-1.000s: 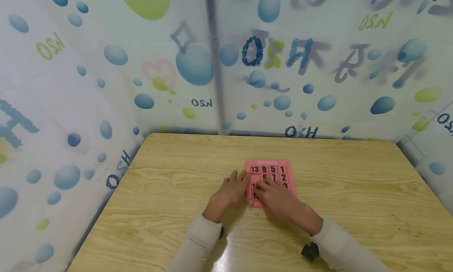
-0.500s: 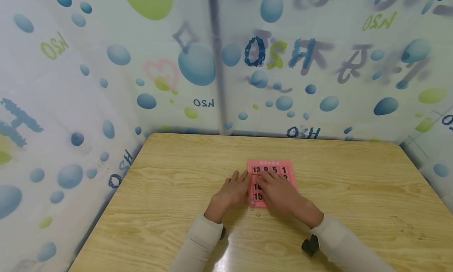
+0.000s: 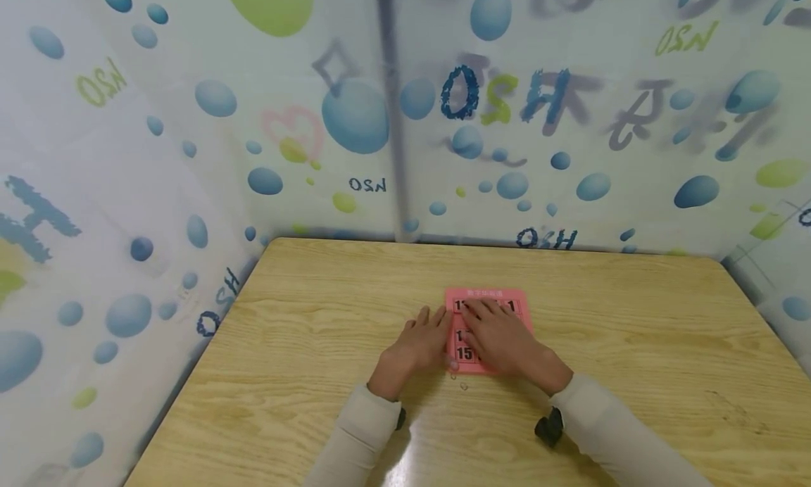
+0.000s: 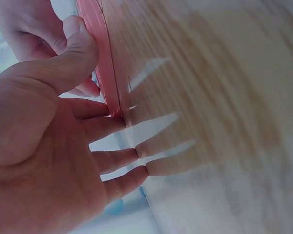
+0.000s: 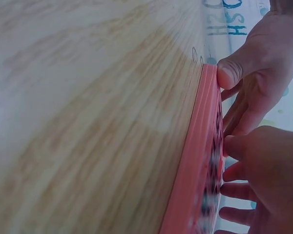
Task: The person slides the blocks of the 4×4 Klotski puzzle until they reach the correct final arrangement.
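A pink sliding number puzzle (image 3: 466, 367) with black numerals lies flat on the wooden table (image 3: 317, 311). My left hand (image 3: 417, 343) rests along its left side, the thumb at the near-left corner. In the left wrist view, the left hand's fingers (image 4: 118, 158) are straight and their tips touch the tabletop beside the pink edge. My right hand (image 3: 507, 340) lies over the puzzle's middle and right, fingertips on the upper rows. The right wrist view shows the right hand's fingers (image 5: 238, 191) extended over the tiles. Most numerals are hidden; 15 and 1 can be read.
A wall covering (image 3: 285, 121) printed with blue and green bubbles stands behind the table and at both sides. Small dark marks are on the tabletop just below the puzzle. A dark device (image 3: 549, 427) sits at the right wrist.
My right hand has moved away from me over the puzzle, covering the 9 and 5 and the row with 6, 7 and 2. The 15 has come into full view. My left hand stays put.
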